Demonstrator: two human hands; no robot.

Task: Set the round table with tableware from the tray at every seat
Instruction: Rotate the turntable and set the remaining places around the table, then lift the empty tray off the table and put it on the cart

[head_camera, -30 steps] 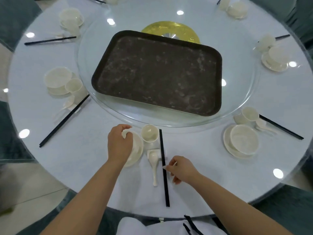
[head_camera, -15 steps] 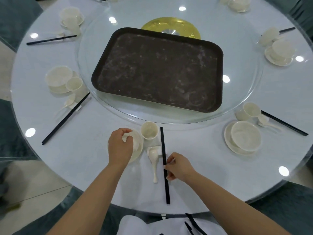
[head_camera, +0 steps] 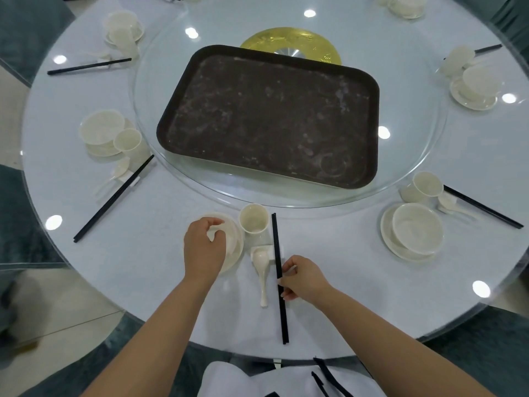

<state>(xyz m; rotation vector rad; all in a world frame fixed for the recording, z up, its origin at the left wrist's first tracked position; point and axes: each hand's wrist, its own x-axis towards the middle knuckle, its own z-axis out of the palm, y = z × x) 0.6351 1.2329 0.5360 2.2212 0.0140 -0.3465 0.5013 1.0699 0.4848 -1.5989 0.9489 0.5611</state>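
table: round white table [head_camera: 357,296] under glass top, clear glass turntable [head_camera: 415,156] in centre
tray: dark brown rectangular plastic tray [head_camera: 269,116] on turntable, gold disc [head_camera: 289,38] showing past its far edge
near setting: cream round plate [head_camera: 233,260] with small cream bowl [head_camera: 230,239] on it, cream cup [head_camera: 254,218] just right of it, white spoon rest [head_camera: 266,251], cream ceramic spoon [head_camera: 262,270], pair of black chopsticks [head_camera: 279,277] lying near-to-far across rest
left hand: left hand [head_camera: 203,249] over bowl, fingers curled round its rim, covering most of bowl and left part of plate
right hand: right hand [head_camera: 303,279] pinching chopsticks at mid-length, thumb and fingertips on them, lower fingers curled
other settings: right near setting with bowl on plate [head_camera: 412,233], left setting with bowl on plate [head_camera: 101,133]; far ones partly cut by frame edge
count: 1 tray, 7 settings at least partly in view, 5 chopstick pairs fully or partly seen, 2 hands
surroundings: grey-green chairs [head_camera: 25,27] round table, white apron [head_camera: 257,381] at near edge
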